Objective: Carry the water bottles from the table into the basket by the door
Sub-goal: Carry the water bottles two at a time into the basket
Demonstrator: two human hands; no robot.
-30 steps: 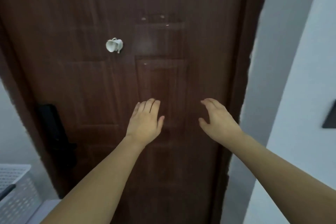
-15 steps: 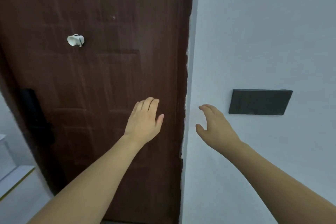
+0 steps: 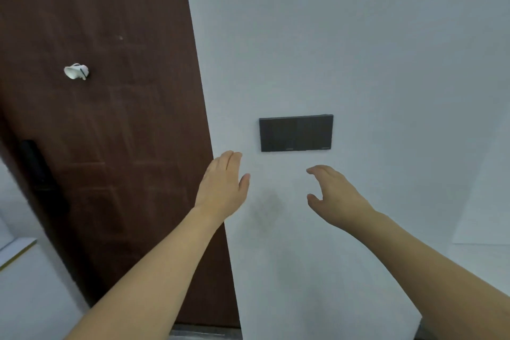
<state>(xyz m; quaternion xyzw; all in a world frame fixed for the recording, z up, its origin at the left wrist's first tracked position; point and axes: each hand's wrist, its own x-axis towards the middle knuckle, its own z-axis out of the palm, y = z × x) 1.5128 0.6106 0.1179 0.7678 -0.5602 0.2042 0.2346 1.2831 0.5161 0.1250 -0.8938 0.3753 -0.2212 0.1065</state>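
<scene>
Two bare arms reach out from the bottom of the view, and both hands are empty. The left hand [image 3: 222, 185] is flat, with its fingers straight and close together and the thumb out to the side. The right hand [image 3: 335, 196] is half curled, with the fingers bent over the thumb and a gap between them, and it grips nothing. The two hands are apart and level with each other.

Behind the hands is a pale wall [image 3: 358, 36]. A dark flat panel [image 3: 296, 133] sits on that wall, just above the hands. To the left stands a dark brown door [image 3: 110, 119]. A small white thing [image 3: 76, 72] is stuck on the door, high up. A black lock [image 3: 38, 168] is on the door's left edge.

No water bottles and no basket can be seen.
</scene>
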